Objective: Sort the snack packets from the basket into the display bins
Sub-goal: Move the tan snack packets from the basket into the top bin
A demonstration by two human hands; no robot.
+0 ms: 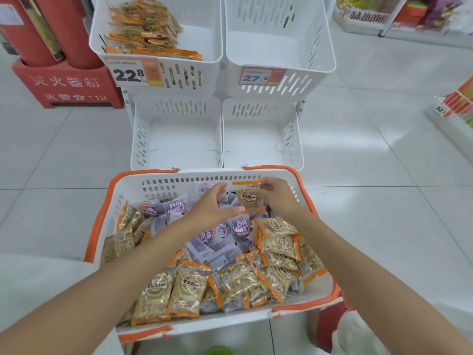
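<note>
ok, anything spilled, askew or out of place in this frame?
Nothing spilled or damaged. Only untidy spot: the orange-edged packets in the upper left bin are heaped against its left side, leaving the right part bare. The basket holds its mixed packets inside the rim.

Bright, even overhead store light; soft glare patch on floor tiles (pixel 378 139). Shadows faint, diffuse. Wide-angle bowing toward edges. Upper-right shelves (pixel 409 16) blurred; centre sharp, white bins (pixel 279 47) near overexposure.
</note>
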